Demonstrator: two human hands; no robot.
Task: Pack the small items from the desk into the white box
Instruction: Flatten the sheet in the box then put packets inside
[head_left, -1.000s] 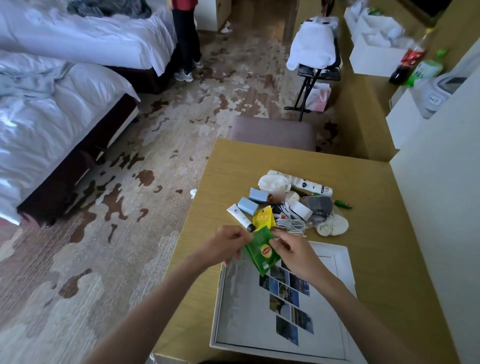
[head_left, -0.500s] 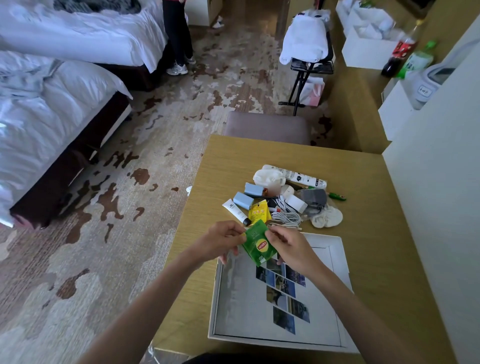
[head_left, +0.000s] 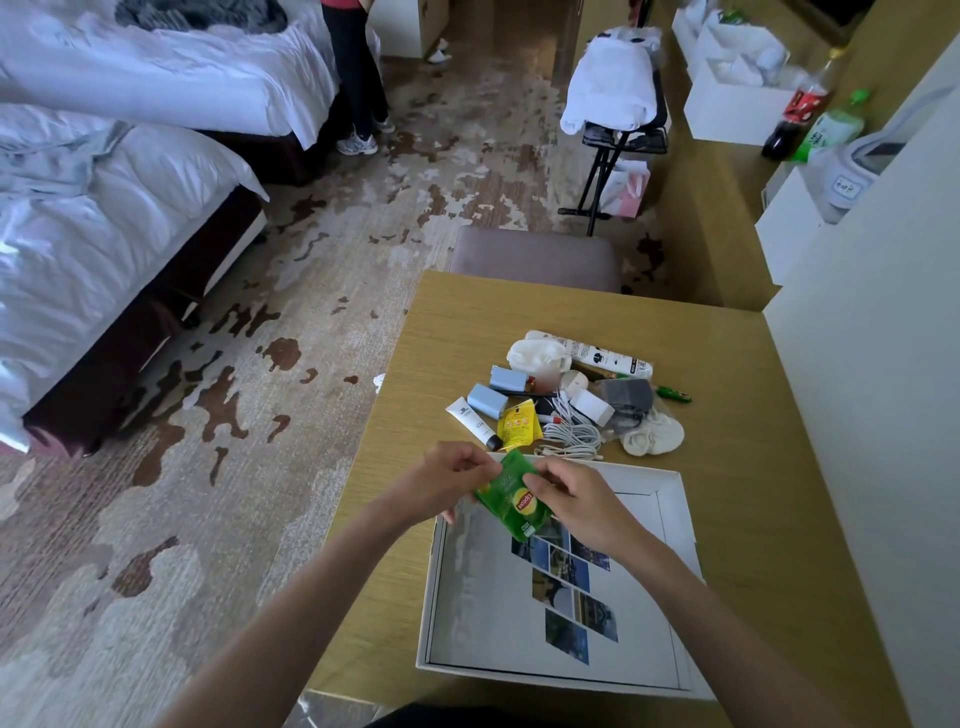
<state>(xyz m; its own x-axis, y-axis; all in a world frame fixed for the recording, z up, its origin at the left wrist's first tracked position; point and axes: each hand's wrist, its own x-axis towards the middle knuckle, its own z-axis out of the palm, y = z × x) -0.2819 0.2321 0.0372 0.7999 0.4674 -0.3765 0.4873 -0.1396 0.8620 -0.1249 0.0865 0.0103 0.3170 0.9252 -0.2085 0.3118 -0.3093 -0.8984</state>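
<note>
A green tea sachet (head_left: 511, 501) is pinched between my left hand (head_left: 447, 480) and my right hand (head_left: 576, 499), held just above the far left corner of the white box (head_left: 675, 525). The box lies open on the wooden desk (head_left: 753, 493), with photo prints on its floor. Beyond it sits a pile of small items: a yellow sachet (head_left: 517, 423), a white tube (head_left: 472, 422), two pale blue blocks (head_left: 487, 399), a coiled white cable (head_left: 569, 439), a white charger (head_left: 592, 407), a grey pouch (head_left: 626, 395), a white bottle (head_left: 605, 356) and white socks (head_left: 652, 436).
A grey stool (head_left: 535, 257) stands at the desk's far edge and a white wall (head_left: 872, 389) bounds its right side. Left of the desk is patterned carpet and two beds (head_left: 104, 208). A person's legs (head_left: 358, 93) stand by the far bed. A folding rack (head_left: 618, 114) holds white cloth.
Both hands have kept hold of the green sachet and turned it a little over the box's far corner. The pile on the desk has not moved.
</note>
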